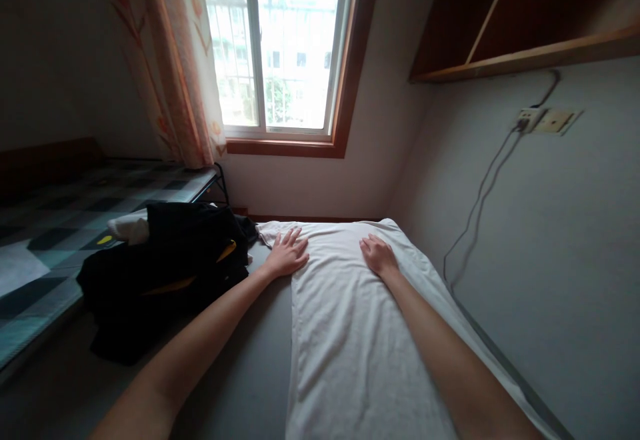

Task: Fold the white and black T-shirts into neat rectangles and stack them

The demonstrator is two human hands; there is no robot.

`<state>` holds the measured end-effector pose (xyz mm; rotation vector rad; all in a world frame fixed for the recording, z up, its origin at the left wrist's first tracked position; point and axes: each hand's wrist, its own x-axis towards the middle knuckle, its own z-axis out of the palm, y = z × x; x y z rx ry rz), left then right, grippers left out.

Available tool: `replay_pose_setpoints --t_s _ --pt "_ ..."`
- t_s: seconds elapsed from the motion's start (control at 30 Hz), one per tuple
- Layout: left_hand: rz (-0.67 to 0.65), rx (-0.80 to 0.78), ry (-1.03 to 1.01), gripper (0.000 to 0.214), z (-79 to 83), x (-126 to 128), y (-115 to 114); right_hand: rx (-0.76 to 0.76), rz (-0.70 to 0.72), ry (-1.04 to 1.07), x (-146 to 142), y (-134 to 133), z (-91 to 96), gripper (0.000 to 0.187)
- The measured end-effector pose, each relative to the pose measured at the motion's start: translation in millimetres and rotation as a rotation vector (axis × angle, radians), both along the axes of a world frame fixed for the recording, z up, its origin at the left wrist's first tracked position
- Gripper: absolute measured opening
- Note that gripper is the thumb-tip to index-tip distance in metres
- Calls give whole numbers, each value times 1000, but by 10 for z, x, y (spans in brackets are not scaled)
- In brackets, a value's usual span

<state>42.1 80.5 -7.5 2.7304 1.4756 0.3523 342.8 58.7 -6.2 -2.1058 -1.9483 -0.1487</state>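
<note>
From the head camera, a white cloth [350,333] lies spread along the grey surface [250,373]; the left hand [286,253] presses flat with fingers apart, while the right hand [379,255], at 3 o'clock of it, rests with fingers together. Uneven pressure could bunch the cloth, and the dark clothes [165,273] at 9 o'clock sit close enough to snag its edge.

Heap of black clothes [165,273] on the grey bed [250,373], checkered mattress [55,227] left, patterned curtain [175,60], window [280,40], wall socket [545,121], wooden shelf [525,20]

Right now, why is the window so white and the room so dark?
In the head view, the window is overexposed, washing out the buildings outside; the black clothes lose detail in shadow. The white cloth under both hands, left and right, stays readable. The wide lens bends the walls and stretches the arms.
</note>
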Motion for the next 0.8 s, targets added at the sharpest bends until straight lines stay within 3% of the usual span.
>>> replay_pose_setpoints --t_s 0.17,0.3,0.47,0.53,0.63,0.7,0.8 --pt "-128 42 -77 50 5 -149 -252 -52 45 -10 152 -368 -59 48" --pt "-273 85 -191 32 81 -288 -583 -86 109 -38 277 -691 -80 50" --pt "-481 -72 -264 26 196 -456 -943 -24 163 -143 460 -1098 51 42" --pt "-509 -123 -290 28 225 -502 -968 25 73 -215 560 -1212 161 39" --pt "-521 -160 -303 27 232 -536 -908 36 -178 -255 750 -1294 311 39" --pt "-522 -168 -312 23 213 -530 -864 -45 -314 -183 889 -1301 362 38" --pt "-509 -147 -327 21 157 -487 -851 -148 -376 52 1067 -1289 352 34"
